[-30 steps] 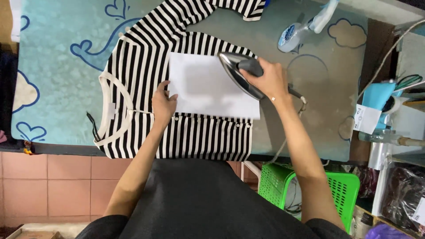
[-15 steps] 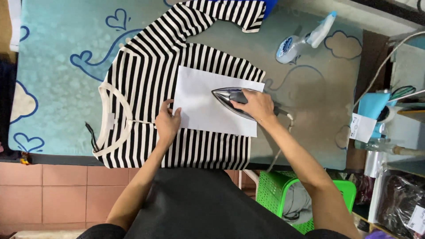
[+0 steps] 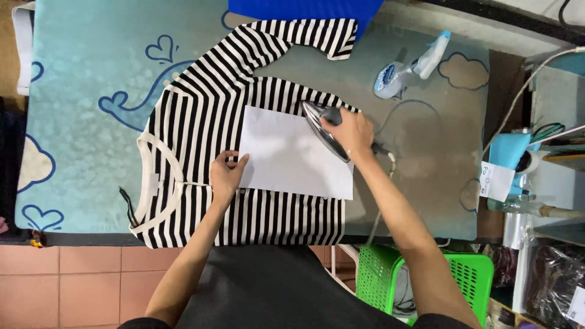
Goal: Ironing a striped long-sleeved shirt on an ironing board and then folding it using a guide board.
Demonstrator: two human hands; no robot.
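Ironing board: iron (image 3: pixel 326 129) now farther right.

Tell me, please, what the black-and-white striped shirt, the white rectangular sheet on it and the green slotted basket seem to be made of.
Striped shirt: soft knit fabric, matte; it lies limp and flat.
White sheet: probably thin paper, matte with crisp straight edges, though a stiff cloth is possible.
Green basket: moulded plastic, slightly glossy, with a regular slotted grid.

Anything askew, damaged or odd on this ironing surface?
Nothing stands out. The striped shirt lies flat with white paper on it; the left hand steadies the paper's edge and the right hand holds the iron.
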